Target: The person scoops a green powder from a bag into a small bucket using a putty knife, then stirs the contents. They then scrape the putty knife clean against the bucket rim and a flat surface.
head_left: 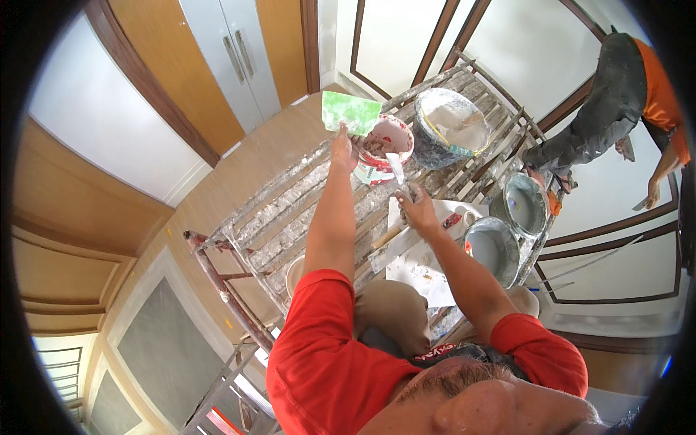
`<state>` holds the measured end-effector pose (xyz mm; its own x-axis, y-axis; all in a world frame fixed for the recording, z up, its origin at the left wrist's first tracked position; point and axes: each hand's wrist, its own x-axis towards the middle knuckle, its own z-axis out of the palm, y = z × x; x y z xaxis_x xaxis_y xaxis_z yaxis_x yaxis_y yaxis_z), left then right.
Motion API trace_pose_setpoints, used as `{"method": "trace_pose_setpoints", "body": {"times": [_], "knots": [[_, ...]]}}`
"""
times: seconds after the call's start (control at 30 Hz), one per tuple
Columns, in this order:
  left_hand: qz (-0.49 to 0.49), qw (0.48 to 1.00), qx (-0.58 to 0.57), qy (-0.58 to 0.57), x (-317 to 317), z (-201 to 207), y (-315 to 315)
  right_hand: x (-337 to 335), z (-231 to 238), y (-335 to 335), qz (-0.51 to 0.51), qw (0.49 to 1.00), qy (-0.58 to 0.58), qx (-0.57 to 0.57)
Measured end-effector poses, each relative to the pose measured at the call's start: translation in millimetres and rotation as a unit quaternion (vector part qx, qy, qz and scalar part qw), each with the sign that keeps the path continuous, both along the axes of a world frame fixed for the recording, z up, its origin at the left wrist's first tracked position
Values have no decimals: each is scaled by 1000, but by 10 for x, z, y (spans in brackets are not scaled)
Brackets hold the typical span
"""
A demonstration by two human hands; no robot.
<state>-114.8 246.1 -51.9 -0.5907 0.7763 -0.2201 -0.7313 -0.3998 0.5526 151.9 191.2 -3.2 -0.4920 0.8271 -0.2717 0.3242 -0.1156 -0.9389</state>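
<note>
red shirt [326,341], planks [293,205], panelled walls [399,43]

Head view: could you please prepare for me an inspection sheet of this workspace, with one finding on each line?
Surface: slatted platform, heavily splattered with white.
Job's things: green board with white smears; putty knife with a whitened blade; red-rimmed bucket, inside stained.
Clutter: large dark bucket; two buckets with grey contents; stained white sheet.
Hands: left hand grips the board; right hand grips the putty knife.
Cables: nothing seen.
Surroundings: another person in an orange top at right; white cabinet doors at upper left.
</note>
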Motion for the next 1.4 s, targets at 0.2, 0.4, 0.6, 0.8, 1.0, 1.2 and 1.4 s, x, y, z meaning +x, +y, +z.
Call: {"method": "trace_pose_setpoints", "body": {"times": [0.2,0.4,0.6,0.8,1.0,1.2,1.4], "knots": [[-12,992,126,16,358,285,-485,399,52,-25,-53,997,61,-11],[63,989,115,64,821,522,-1017,179,558,-267,32,891,-4,454],[44,977,33,206,991,473,-1322,-17,1041,-530,106,888,-129,428],[20,914,-94,394,1229,789,-1516,-58,1092,-136,91,866,-94,483],[1,888,-98,450,1172,674,-1442,-44,1067,253,-26,888,-94,449],[94,734,-141,657,1243,401,-1543,-115,1189,-255,-53,976,188,-93],[94,881,-39,462,1277,389,-1661,-137,1223,-262,-112,932,333,-88]]}}
